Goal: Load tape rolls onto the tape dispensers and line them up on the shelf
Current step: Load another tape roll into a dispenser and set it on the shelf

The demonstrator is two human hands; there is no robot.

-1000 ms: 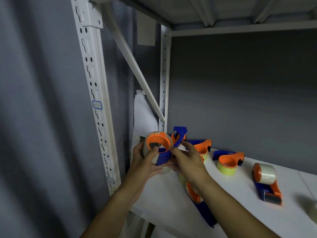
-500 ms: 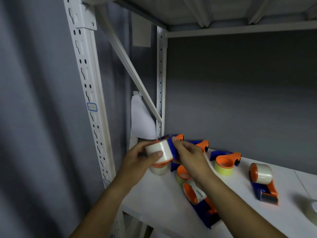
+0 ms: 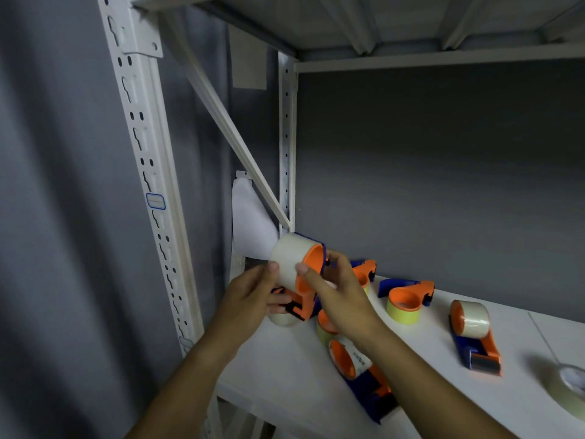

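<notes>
Left grip: left hand (image 3: 253,299) curls round the low end of the held dispenser (image 3: 304,299), thumb up against the pale tape roll (image 3: 289,264).
Right grip: right hand (image 3: 340,291) pinches the roll's near edge with its thumb, fingers wrapped behind the orange hub.
Roll versus grip: the roll sits on the hub, above and between both hands, raised off the shelf (image 3: 285,369) at its left end.
Done so far: this one looks loaded, or all but seated. Loaded dispensers lie on the shelf too: one under the right forearm (image 3: 357,365), a yellow-roll one (image 3: 403,307) farther back, one well to the right (image 3: 473,331).
Still to do: nothing's lined up, they point every which way. A loose clear roll (image 3: 569,388) waits at the far right edge.
</notes>
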